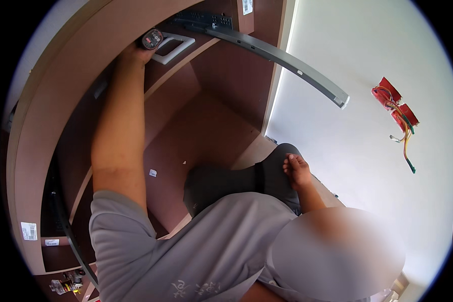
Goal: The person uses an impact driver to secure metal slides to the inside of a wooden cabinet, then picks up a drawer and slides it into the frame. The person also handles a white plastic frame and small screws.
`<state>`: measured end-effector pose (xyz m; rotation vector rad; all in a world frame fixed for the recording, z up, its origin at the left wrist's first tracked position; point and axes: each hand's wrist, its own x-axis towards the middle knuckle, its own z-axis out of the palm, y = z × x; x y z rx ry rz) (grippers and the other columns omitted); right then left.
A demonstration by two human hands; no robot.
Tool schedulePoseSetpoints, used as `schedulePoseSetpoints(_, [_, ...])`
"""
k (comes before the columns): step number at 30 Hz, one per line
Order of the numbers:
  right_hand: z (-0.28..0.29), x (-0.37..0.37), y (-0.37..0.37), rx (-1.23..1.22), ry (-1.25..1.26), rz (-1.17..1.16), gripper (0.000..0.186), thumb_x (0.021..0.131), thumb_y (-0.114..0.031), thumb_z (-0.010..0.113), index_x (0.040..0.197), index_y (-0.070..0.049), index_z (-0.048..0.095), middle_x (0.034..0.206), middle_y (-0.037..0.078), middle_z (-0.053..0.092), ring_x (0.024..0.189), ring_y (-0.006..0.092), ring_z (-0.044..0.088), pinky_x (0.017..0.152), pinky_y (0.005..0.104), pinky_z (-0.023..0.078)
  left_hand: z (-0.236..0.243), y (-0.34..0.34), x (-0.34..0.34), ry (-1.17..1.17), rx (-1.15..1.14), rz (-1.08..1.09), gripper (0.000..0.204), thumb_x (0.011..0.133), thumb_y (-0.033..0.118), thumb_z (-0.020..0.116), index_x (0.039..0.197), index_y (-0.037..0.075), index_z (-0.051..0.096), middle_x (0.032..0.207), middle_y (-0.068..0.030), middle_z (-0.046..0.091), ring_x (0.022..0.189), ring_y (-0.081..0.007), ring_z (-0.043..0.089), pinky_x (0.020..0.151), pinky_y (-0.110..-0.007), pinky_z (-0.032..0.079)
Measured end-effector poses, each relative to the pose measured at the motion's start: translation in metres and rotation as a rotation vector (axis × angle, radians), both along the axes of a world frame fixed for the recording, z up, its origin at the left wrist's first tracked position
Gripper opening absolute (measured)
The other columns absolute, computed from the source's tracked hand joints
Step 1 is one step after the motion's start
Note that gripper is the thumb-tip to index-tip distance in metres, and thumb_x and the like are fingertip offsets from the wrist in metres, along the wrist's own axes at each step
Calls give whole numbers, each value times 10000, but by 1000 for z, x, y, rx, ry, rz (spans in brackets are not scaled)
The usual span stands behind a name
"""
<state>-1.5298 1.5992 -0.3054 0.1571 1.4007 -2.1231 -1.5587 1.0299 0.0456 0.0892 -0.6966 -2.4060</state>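
My left arm reaches up into a brown cabinet, where my left hand [136,52] is wrapped round a dark, round-ended power tool [152,39] that looks like a cordless drill. Only the tool's round end faces me; its tip is hidden. Beside it is a white rectangular frame [175,49]. A grey metal drawer slide [287,60] is fixed to the cabinet's inner side and sticks far out to the right. Over my bent knee in dark trousers, my right hand [298,170] has its fingers curled and pinched together. Whatever they hold, if anything, cannot be made out.
Brown cabinet boards [50,95] curve round the left. Another dark slide [70,236] runs along the lower left, near a clear bottle-like item [60,287]. At right, loose coloured wires [405,138] hang from red wall boxes [387,90] in the white wall [337,45].
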Motion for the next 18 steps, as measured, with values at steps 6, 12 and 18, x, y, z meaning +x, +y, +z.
schedulePoseSetpoints(6, [3,-8,-7,102,89,151,212,1027,-177,622,1159,-16,663,902,36,687,736,114,635,662,245,522,9,24,73,5,-48,16,344,1026,327,540,1223,60,630,1174,-154,679,969,-334,690,778,-475,588])
schedulePoseSetpoints(12, [55,-5,-53,188,305,358,206,1029,-160,609,1140,4,666,904,45,691,733,103,627,652,247,502,2,3,180,-299,-223,62,463,1027,388,549,1311,22,549,1186,-207,642,1012,-346,678,750,-452,639])
schedulePoseSetpoints(18, [34,-2,-89,115,321,421,203,1032,-164,602,1130,2,665,904,43,690,723,114,627,661,254,506,-3,-8,217,-316,-127,121,550,1049,416,524,1411,9,452,1299,-243,582,1054,-408,670,782,-491,653])
